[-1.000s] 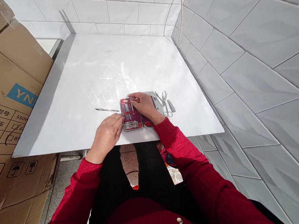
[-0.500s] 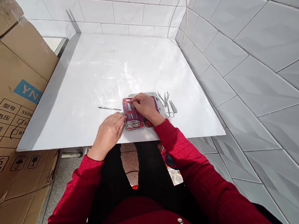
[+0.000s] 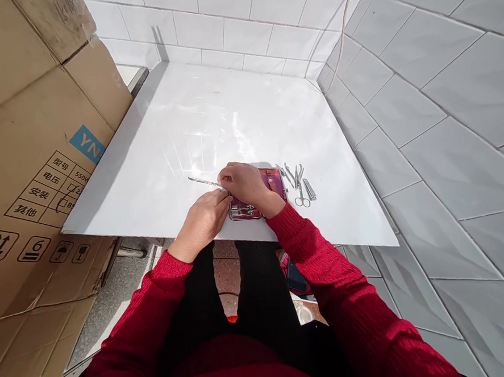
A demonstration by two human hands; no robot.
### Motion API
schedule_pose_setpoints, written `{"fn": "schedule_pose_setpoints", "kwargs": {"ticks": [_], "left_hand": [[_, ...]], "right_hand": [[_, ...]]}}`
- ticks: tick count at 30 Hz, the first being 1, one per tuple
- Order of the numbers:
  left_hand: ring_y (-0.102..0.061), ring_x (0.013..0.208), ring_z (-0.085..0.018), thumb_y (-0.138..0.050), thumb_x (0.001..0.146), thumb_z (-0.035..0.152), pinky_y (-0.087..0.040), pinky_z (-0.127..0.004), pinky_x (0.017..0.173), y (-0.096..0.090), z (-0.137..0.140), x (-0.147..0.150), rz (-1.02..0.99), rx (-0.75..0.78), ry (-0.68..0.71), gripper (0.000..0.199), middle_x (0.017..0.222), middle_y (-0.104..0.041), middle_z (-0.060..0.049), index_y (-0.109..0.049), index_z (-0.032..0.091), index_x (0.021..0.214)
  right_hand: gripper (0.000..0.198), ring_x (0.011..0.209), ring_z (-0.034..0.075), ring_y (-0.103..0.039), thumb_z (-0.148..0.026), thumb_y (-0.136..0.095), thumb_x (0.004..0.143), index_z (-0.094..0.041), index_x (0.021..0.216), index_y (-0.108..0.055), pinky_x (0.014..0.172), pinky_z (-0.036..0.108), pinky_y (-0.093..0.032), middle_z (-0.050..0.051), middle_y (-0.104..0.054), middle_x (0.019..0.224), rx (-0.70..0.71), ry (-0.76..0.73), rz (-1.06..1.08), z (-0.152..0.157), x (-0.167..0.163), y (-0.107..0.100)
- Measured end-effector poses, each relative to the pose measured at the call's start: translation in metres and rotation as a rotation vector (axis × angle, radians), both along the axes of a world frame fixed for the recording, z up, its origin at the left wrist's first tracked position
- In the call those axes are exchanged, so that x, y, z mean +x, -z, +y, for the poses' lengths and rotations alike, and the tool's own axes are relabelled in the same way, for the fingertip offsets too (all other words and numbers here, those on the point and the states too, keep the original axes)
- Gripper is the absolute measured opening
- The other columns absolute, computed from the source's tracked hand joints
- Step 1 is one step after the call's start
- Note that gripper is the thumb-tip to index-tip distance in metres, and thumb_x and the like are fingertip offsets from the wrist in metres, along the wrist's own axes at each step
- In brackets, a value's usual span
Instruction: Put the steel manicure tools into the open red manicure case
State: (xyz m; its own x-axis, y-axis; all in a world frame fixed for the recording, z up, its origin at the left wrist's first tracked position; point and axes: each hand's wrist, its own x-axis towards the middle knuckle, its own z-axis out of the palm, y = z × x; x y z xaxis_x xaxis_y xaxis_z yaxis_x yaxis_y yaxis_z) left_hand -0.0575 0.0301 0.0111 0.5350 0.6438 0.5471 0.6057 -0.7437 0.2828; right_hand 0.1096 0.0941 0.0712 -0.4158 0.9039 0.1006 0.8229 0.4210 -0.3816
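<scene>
The thin metal tool lies flat on the white table, just left of the open case, its near end at my fingertips. I judge it light, stiff and slick, with a pointed far end, so the blunt end nearest me is the place to pinch it. It is a slim silver rod, bright in the sun, narrowing toward its tip.

My right hand lies across the case, fingers curled together at the tool's near end; whether they already pinch it I cannot tell. My left hand rests at the table's front edge, fingers loosely together, touching the case's left side and gripping nothing that I can see.

The case is red inside, with more steel tools strapped in. To its right lie small scissors, nippers and a clipper. A cardboard box stands to the left, tiled walls behind and right.
</scene>
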Motion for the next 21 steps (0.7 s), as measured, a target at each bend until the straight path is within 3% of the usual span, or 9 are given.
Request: {"fn": "schedule_pose_setpoints", "kwargs": {"ticks": [3,7,12,21], "left_hand": [[-0.070,0.116,-0.027,-0.044,0.109,0.018,-0.061,-0.046,0.094,0.004,0.001,0.001,-0.011,0.019,0.001,0.026,0.119,-0.073,-0.012,-0.065,0.018,0.126],[-0.072,0.103,-0.026,-0.045,0.108,0.016,-0.062,-0.043,0.086,0.006,0.000,0.002,0.010,0.054,-0.038,0.023,0.106,-0.075,-0.011,-0.068,0.016,0.112],[-0.073,0.103,-0.026,-0.048,0.106,0.012,-0.063,-0.042,0.088,0.006,0.000,0.003,-0.007,0.086,-0.048,0.021,0.107,-0.076,-0.011,-0.068,0.016,0.113],[-0.073,0.111,-0.028,-0.049,0.106,0.010,-0.064,-0.046,0.090,0.005,0.000,0.003,-0.028,0.108,-0.028,0.023,0.114,-0.076,-0.013,-0.066,0.014,0.120]], "right_hand": [[0.028,0.078,0.019,-0.059,-0.016,-0.052,0.093,-0.019,0.085,-0.078,0.067,0.032,-0.034,0.008,-0.075,0.093,0.002,-0.005,-0.169,0.008,-0.021,-0.005],[0.025,0.078,0.022,-0.064,-0.016,-0.055,0.092,-0.017,0.088,-0.080,0.065,0.032,-0.036,0.013,-0.077,0.092,-0.003,-0.011,-0.320,0.016,-0.037,-0.003],[0.029,0.092,0.028,-0.071,-0.013,-0.053,0.094,-0.017,0.098,-0.081,0.069,0.034,-0.041,0.015,-0.080,0.102,-0.011,0.013,-0.360,0.018,-0.045,-0.002],[0.027,0.092,0.025,-0.071,-0.014,-0.053,0.094,-0.017,0.097,-0.079,0.071,0.032,-0.042,0.012,-0.080,0.100,-0.078,-0.002,-0.356,0.019,-0.043,-0.004]]}}
